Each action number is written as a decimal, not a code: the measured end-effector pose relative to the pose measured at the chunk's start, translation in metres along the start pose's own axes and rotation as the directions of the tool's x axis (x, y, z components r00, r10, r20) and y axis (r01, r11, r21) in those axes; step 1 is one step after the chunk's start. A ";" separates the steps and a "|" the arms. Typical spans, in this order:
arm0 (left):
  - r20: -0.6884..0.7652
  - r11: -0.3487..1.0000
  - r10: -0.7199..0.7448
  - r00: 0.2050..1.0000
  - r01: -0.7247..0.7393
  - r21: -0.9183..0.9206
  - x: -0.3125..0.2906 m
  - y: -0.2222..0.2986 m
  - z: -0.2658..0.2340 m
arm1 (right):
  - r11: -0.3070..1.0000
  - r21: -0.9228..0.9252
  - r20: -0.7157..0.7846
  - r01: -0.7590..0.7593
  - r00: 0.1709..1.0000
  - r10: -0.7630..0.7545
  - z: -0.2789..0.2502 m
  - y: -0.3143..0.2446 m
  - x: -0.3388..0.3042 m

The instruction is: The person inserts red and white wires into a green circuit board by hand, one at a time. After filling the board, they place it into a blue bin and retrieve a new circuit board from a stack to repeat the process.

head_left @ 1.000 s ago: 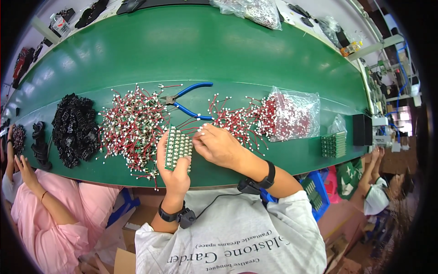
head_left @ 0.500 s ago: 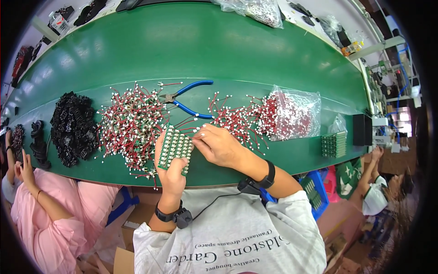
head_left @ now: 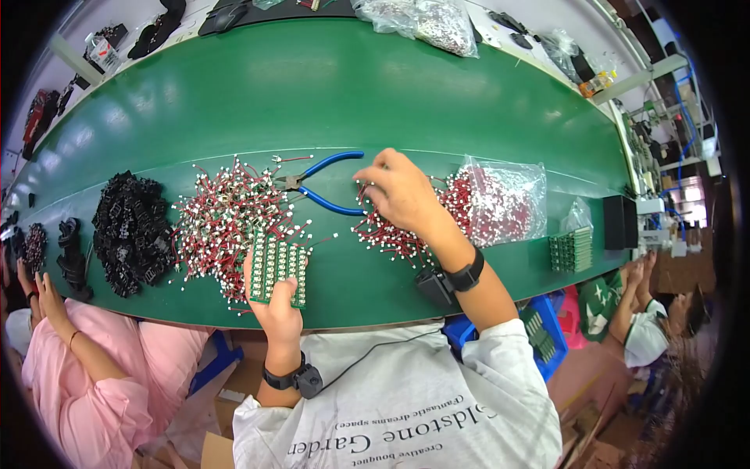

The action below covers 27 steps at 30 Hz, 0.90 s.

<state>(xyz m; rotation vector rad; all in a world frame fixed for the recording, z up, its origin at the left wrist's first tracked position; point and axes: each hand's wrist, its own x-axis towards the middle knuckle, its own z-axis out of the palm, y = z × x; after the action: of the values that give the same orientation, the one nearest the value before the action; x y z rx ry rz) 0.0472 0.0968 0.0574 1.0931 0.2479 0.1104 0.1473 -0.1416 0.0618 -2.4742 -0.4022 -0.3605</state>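
My left hand point(head_left: 279, 313) grips a green circuit board panel point(head_left: 269, 272) set with rows of small white connectors, its thumb on the near face. My right hand point(head_left: 400, 191) hovers over the left end of a loose pile of red wires with white plugs point(head_left: 397, 241). Its fingers are bent but apart, and I see nothing between them. Beyond the panel lies a large heap of red-wired small boards point(head_left: 226, 211). Cutting pliers with blue handles point(head_left: 332, 202) lie spread between this heap and the wire pile.
A clear plastic bag point(head_left: 516, 203) spills wires at the right. Farther right are stacked green panels point(head_left: 572, 250) and a black box point(head_left: 619, 222). A heap of black plastic parts point(head_left: 131, 234) lies left. A person in pink point(head_left: 94, 383) sits at the left, another person point(head_left: 652, 328) at the right.
My right hand has left the panel and moved up and right to the wire pile. My left hand, still gripping the panel, has shifted slightly left and down.
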 end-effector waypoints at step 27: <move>0.000 0.979 -0.181 0.983 0.181 -0.097 0.008 -0.021 0.021 | 0.746 0.614 0.243 -0.257 0.961 0.131 -0.016 -0.033 -0.021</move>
<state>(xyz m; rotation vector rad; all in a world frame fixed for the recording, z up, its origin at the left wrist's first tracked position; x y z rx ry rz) 0.0593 0.0710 0.0470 0.9693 0.3457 -0.0353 0.1135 -0.1298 0.0848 -1.8405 -0.2735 0.0990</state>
